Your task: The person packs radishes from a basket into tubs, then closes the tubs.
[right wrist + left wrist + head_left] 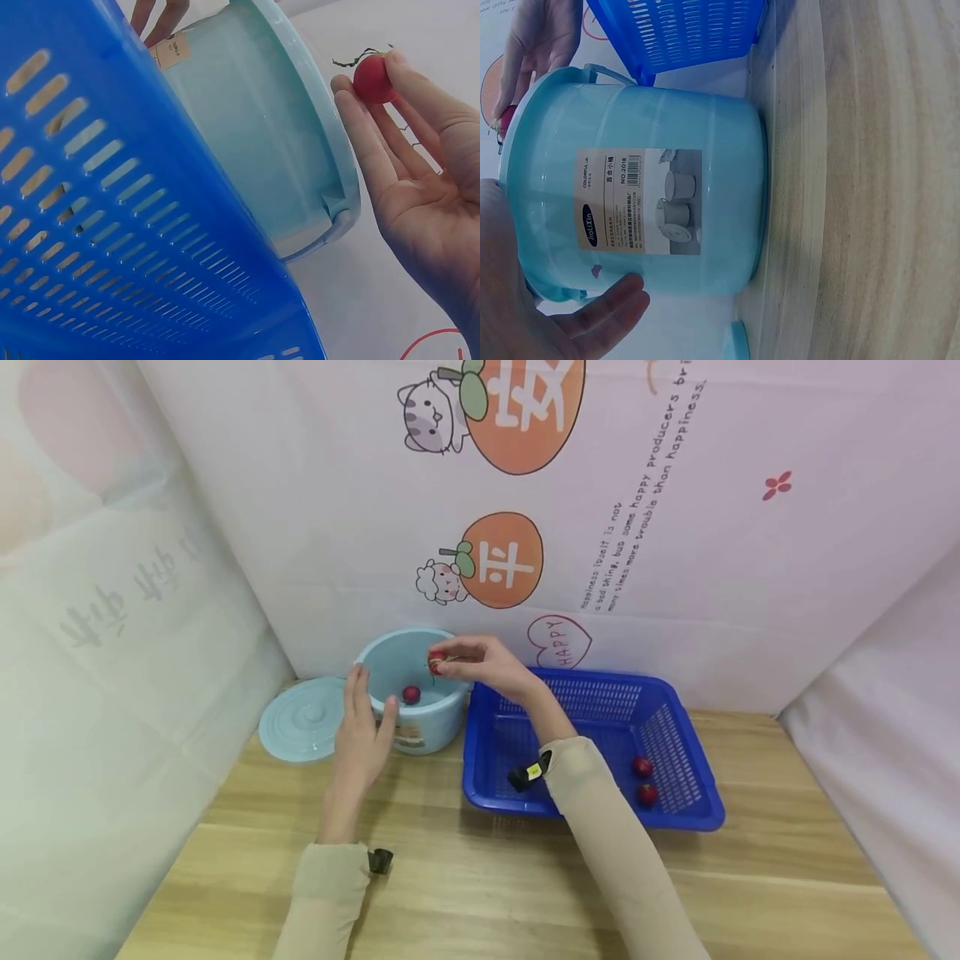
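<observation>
My right hand (491, 668) pinches a small red ball (373, 79) with a thin, dark stringy strand between thumb and fingertips. It is held over the mouth of a light blue bucket (429, 731). A second red ball (411, 694) lies inside the bucket. At the bucket's near left side is my left hand (362, 739), its fingers extended along the rim and the thumb spread apart. In the left wrist view, those fingers (607, 311) lie beside the bucket's labelled wall.
A blue perforated basket (502, 743) stands right of the bucket, with two red balls (642, 767) near its right wall. The round light blue lid (300, 722) lies left of the bucket. Printed white cloth (337, 527) hangs behind the wooden table (465, 885).
</observation>
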A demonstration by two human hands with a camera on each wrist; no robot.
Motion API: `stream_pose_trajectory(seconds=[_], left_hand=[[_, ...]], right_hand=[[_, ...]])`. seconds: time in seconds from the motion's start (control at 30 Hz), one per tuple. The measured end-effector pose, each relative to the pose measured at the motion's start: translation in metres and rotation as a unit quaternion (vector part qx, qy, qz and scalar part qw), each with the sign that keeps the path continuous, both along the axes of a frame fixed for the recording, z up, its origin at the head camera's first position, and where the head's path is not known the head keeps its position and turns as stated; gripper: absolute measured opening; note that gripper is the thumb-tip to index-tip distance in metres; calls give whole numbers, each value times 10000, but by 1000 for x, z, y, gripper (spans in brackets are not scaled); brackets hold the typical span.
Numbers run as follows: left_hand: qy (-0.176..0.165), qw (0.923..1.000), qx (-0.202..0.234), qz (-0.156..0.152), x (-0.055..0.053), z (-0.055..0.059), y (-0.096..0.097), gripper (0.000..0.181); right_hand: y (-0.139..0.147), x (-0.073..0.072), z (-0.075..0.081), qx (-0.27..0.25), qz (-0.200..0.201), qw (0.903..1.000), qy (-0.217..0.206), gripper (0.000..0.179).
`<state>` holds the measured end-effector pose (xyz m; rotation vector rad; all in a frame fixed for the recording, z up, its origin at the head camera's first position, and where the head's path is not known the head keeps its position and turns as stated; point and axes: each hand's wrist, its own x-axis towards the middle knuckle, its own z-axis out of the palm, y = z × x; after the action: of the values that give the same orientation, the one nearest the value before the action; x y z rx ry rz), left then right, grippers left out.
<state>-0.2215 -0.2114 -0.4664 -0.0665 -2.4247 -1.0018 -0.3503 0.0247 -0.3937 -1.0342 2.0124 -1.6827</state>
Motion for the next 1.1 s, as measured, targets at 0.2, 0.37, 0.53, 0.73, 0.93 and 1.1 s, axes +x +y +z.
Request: stream_pose_trajectory(seconds=[0.2,0.37,0.53,0.73,0.93,1.1], left_hand=[[-72,10000,-25,-26,2,1,4,73],[-25,10000,-8,-22,1,0,6,73],[16,10000,-27,6,-1,1,3,72],[76,9999,-93,60,-2,1,0,71],[2,10000,-81,0,-2,2,0,72],[-45,10000,-63,4,-3,2,-1,72]], right_hand=[[-1,-2,-2,366,-6,9991,232,35],[-5,-1,4,897,217,9935,666,38],[-12,-9,20,1591,713,9805,911,34],[-25,-13,38,2574,1306,9485,1310,35],[-28,-15,45,2776,1515,9394,1321,35],[-28,-18,44,2707,1541,9423,1226,35]])
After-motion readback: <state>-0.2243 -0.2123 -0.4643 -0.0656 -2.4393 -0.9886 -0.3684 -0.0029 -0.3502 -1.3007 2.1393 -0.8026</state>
